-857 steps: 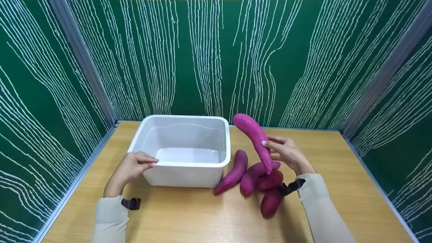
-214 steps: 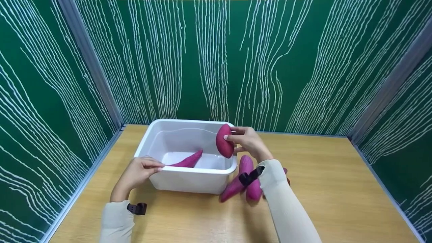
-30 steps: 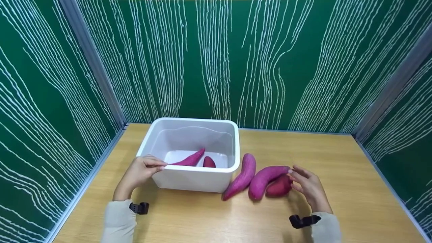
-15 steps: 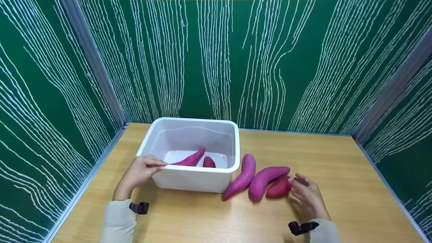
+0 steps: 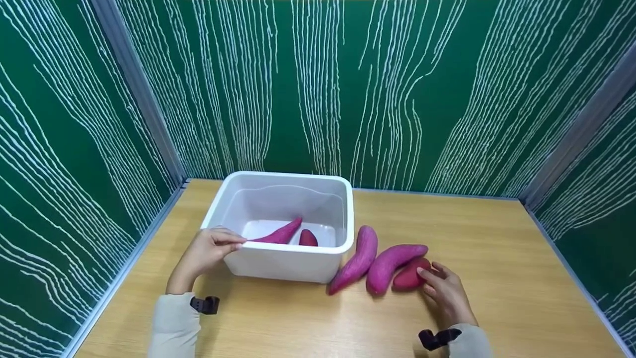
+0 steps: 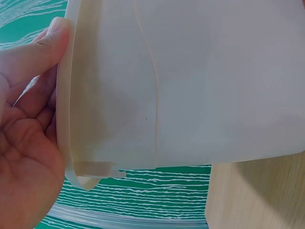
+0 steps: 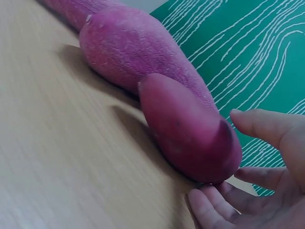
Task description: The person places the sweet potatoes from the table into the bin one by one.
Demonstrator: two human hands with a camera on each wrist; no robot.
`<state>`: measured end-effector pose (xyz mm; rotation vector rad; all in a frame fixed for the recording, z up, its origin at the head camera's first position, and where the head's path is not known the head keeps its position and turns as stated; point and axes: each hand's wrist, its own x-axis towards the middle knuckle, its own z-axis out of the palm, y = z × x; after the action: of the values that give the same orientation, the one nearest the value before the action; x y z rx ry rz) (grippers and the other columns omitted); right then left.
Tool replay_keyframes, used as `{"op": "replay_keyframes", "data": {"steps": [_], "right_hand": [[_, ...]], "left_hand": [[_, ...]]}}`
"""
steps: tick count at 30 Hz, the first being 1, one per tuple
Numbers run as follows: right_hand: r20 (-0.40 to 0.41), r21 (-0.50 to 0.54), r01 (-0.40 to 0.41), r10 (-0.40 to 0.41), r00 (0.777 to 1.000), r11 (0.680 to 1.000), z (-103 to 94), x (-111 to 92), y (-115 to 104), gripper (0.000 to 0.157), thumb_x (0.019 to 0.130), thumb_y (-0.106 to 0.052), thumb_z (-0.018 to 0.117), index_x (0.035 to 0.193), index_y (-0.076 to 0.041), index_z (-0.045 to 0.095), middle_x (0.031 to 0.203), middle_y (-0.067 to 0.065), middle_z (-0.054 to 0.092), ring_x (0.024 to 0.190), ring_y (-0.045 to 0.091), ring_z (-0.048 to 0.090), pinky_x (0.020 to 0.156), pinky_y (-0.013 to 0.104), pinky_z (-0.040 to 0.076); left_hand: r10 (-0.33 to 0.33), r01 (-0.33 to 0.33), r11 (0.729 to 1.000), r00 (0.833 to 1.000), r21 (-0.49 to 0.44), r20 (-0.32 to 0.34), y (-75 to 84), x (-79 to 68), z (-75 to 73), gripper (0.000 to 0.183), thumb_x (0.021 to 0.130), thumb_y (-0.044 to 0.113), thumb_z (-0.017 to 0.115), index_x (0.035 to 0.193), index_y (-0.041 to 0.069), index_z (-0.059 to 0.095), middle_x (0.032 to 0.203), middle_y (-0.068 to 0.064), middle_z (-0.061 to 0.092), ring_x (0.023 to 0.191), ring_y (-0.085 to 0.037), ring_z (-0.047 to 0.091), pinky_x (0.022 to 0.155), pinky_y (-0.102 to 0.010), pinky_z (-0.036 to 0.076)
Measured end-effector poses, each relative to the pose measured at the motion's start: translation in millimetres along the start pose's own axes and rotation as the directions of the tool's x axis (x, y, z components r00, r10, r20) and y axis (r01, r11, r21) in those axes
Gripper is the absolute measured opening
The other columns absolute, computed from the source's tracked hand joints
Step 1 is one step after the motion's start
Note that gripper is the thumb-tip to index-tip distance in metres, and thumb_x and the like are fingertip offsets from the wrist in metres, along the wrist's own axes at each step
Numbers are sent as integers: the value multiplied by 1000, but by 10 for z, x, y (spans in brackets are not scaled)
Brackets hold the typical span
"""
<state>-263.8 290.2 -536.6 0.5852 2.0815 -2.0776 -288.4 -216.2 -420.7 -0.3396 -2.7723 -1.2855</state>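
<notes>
A pale wooden table (image 5: 298, 323) fills the lower half of the frame, and behind it and on both sides rise green walls (image 5: 377, 99) covered with wavy white lines. Grey metal posts (image 5: 134, 89) stand at the two back corners.

At the lower right of the frame lies a short red sweet potato (image 5: 410, 276), directly on the wood. The right hand (image 5: 449, 293) is at its right end, with thumb and fingers spread apart around this end. From the head view the thumb seems to lie on it, but from the right wrist the thumb looks slightly apart, so I cannot tell if it touches.

On its left side, a curved purple sweet potato (image 5: 385, 271) seems to touch the red one. A slimmer purple sweet potato (image 5: 358, 261) lies next, just beside the white bin (image 5: 283, 263). These two lie between the red one and the bin.

The left hand (image 5: 208, 251), left of the centre, pinches the bin's front rim. Inside the bin are a pointed purple sweet potato (image 5: 283, 232) and a small red one (image 5: 308, 238); the front wall hides their lower parts.
</notes>
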Motion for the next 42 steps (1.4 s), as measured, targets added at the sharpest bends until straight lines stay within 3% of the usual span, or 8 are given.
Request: {"op": "replay_keyframes", "data": {"steps": [4,7,14,18,25,30,38,42], "right_hand": [[-13,-31,14,-14,1000,999,36,10,8,89,92,-28,64,152,3,7,155,30,16,135,33,36,92,22,50],[-19,-68,29,-30,999,997,55,9,13,88,93,-30,63,151,5,6,153,32,18,139,39,30,96,27,50],[-43,-124,28,-34,998,992,63,12,49,87,92,-32,64,150,7,12,153,31,22,137,37,31,88,21,50],[-59,-125,27,-34,998,992,67,14,66,87,91,-33,65,150,7,15,152,31,24,136,36,33,83,18,51],[-70,-165,46,-58,996,985,90,-1,71,85,92,-33,64,149,7,17,150,33,27,135,41,36,87,25,54],[-87,-192,67,-85,993,979,122,-2,88,82,92,-33,63,149,6,19,148,33,30,133,41,40,84,23,54],[-120,-145,91,-109,987,985,161,-17,110,81,92,-28,65,149,7,19,146,35,32,128,35,44,73,14,52],[-123,-138,82,-99,987,987,174,-37,103,82,92,-27,65,150,5,17,147,34,31,129,37,44,74,14,52]], "left_hand": [[-3,3,1000,1000,-3,-4,-6,3,-1,14,84,7,73,96,12,78,98,-5,72,98,-23,63,93,-44,51],[-2,2,1000,1000,-8,-6,-13,3,2,14,83,7,73,95,13,78,97,-5,72,97,-22,63,93,-43,52],[44,-44,999,999,13,-13,-44,1,5,13,82,7,74,94,9,78,95,-6,72,94,-21,63,87,-40,55],[36,-35,999,999,8,-9,-39,2,8,13,83,8,73,95,10,78,95,-6,72,95,-21,63,89,-41,54],[23,-23,1000,1000,9,-8,-37,10,11,13,83,8,74,94,11,78,97,-6,72,97,-23,63,91,-43,53],[26,-26,1000,1000,12,-11,-34,10,4,13,83,9,74,94,11,78,97,-7,72,97,-23,64,90,-43,53],[22,-22,1000,1000,9,-16,-34,3,11,13,83,8,74,94,12,78,96,-6,72,96,-22,63,90,-41,54],[40,-40,999,999,11,-17,-37,6,9,13,82,6,74,94,10,78,95,-6,72,95,-22,64,87,-39,55]]}}
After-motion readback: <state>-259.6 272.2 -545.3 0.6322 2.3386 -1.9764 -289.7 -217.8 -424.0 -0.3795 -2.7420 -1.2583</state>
